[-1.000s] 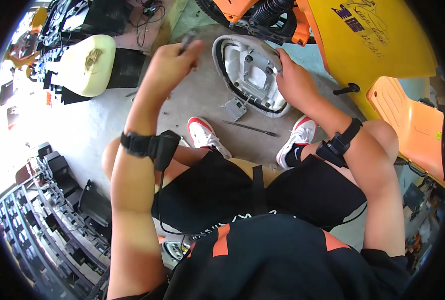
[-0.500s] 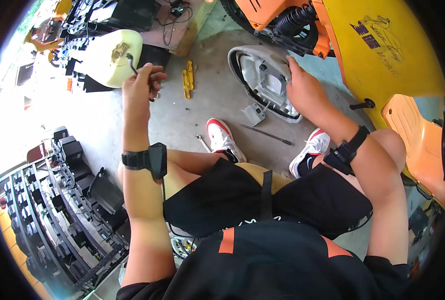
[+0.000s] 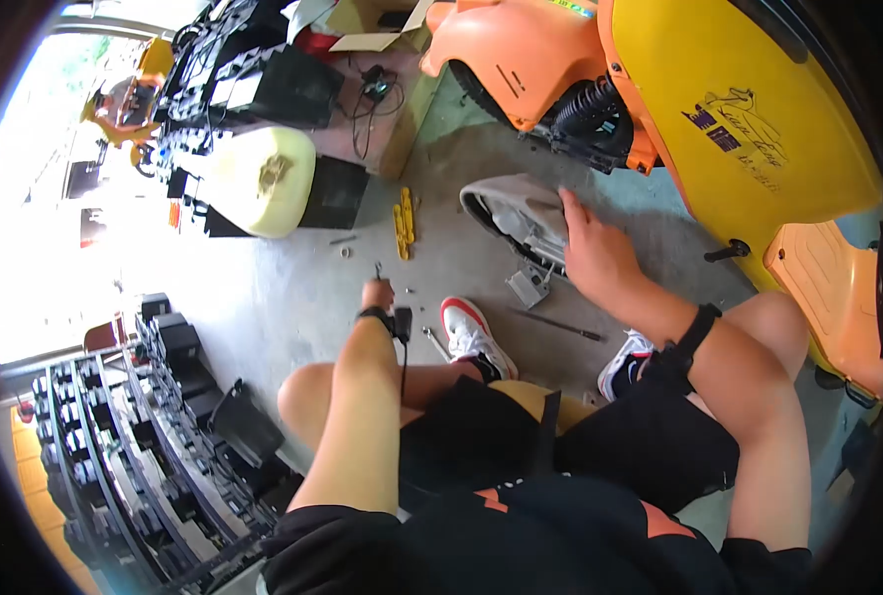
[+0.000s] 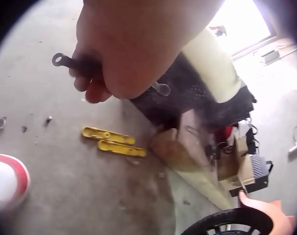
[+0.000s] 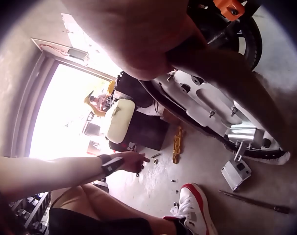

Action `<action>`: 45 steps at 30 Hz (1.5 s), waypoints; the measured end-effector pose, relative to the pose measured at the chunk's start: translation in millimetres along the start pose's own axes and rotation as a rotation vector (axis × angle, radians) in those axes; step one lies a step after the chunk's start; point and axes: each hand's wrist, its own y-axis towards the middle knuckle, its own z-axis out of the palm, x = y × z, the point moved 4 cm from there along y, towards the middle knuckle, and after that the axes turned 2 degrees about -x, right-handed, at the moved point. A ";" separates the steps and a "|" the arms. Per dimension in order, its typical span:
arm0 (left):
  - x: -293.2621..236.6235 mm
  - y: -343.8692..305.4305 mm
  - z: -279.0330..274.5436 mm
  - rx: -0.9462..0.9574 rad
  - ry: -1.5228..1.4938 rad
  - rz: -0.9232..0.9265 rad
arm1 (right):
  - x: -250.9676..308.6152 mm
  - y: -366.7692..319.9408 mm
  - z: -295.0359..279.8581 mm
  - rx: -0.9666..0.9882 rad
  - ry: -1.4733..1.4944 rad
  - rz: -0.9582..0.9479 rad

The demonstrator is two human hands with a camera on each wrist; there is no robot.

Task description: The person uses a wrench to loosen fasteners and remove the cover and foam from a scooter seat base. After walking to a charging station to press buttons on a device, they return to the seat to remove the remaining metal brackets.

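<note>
My left hand [image 3: 378,295] is low over the floor beside the left shoe, its fingers curled round a dark ring-ended tool [image 4: 59,59] that sticks out past the fingers in the left wrist view. The right hand [image 3: 602,256] grips the near edge of a grey padded seat [image 3: 529,190], which stands tilted on the floor. Its white underside [image 5: 207,108] with bolts shows in the right wrist view. A metal bracket [image 3: 529,288] hangs at the seat's lower rim. The right thumb and part of the seat edge are hidden.
A long thin rod [image 3: 557,324] and a wrench [image 3: 435,342] lie near the shoes. Two yellow parts [image 3: 405,226] lie farther off. A cream foam seat [image 3: 268,180] is at the left, an orange and yellow vehicle [image 3: 739,129] at the right.
The left hand has swung out to the left, then down toward the floor near the shoe, still holding the tool. The seat has tipped more edge-on under the right hand. The head view has shifted.
</note>
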 end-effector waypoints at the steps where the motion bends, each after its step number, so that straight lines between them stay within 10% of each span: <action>1: 10.6 29.0 71.8 -0.007 0.008 0.012 | -0.2 -1.4 -1.1 0.035 0.008 0.028; 3: 6.2 38.7 89.3 -0.195 -0.038 -0.108 | -1.1 -2.5 -2.2 0.010 0.022 0.015; 4: -4.0 8.7 50.7 -0.287 -0.599 -0.588 | -2.0 -4.9 -3.0 -0.002 0.041 0.009; 11: -42.0 19.3 78.5 -0.511 -0.728 -0.699 | -5.0 4.0 -9.1 -0.009 0.110 0.042; 16: -44.5 29.8 78.6 -0.307 -0.655 -0.693 | -0.9 6.5 2.8 -0.038 0.080 -0.067; 19: -41.9 35.4 59.2 -0.238 -1.156 -0.728 | 1.9 11.4 3.0 -0.062 0.064 -0.132; 21: -57.1 35.8 8.6 -0.168 -2.216 -0.412 | 6.3 14.5 0.8 -0.063 0.083 -0.142; 28: -123.3 -89.6 -273.7 -0.218 -2.627 0.310 | -4.7 35.7 1.3 0.065 0.061 -0.025; 34: -174.3 -186.1 -350.6 0.448 -2.374 0.866 | -9.4 32.7 5.4 0.174 -0.038 -0.006; 38: -232.4 -238.0 -351.6 0.246 -2.236 0.475 | -4.9 27.3 -6.7 0.275 -0.053 0.018; 45: -275.6 -219.1 -300.2 0.477 -1.959 0.559 | -15.8 29.1 8.0 0.024 0.143 -0.120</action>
